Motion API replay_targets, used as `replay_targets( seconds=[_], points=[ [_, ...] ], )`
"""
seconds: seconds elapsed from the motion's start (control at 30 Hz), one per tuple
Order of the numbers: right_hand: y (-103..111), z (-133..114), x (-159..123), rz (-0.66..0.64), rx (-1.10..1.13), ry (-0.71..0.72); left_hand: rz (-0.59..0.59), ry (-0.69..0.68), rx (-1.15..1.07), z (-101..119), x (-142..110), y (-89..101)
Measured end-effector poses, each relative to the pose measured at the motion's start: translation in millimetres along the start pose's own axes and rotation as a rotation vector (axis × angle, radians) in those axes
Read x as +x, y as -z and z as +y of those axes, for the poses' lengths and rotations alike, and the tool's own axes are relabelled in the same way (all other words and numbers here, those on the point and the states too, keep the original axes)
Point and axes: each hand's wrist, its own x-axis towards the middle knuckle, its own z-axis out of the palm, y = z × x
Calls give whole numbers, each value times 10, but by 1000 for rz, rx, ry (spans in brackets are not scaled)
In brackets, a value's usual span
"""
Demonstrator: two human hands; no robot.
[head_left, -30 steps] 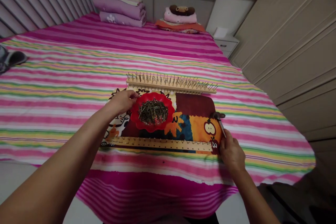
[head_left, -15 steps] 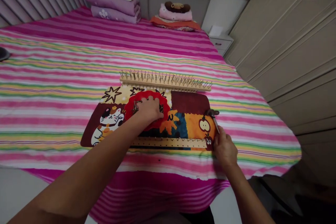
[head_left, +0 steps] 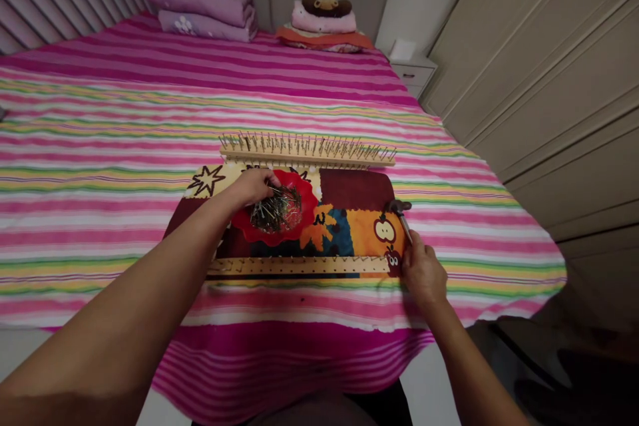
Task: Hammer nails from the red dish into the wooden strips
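Near the middle of the frame, the left hand reaches over the upper-left part of a scalloped red bowl, its fingers at the heap of nails inside. Right of center, the right hand grips a hammer, its head pointing up the frame. Above the bowl lies a wooden strip bristling with upright and leaning nails; below it, a perforated wooden strip crosses the patterned mat.
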Motion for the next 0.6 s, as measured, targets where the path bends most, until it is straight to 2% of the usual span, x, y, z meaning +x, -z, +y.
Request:
replay_targets(
  seconds=[0.13, 0.3, 0.5, 0.6],
  points=[
    [7, -11, -2, -20, -5, -8, -81, 88, -335, -49, -46, -13],
    [17, -19, -7, -8, -28, -2, -145, 128, -577, -17, -100, -27],
    [23, -16, -15, -9, -2, 7, -74, 169, -646, -69, -117, 100],
    [32, -23, -16, -14, 0, 9, -45, 146, -653, -124, -160, 169]
  ],
)
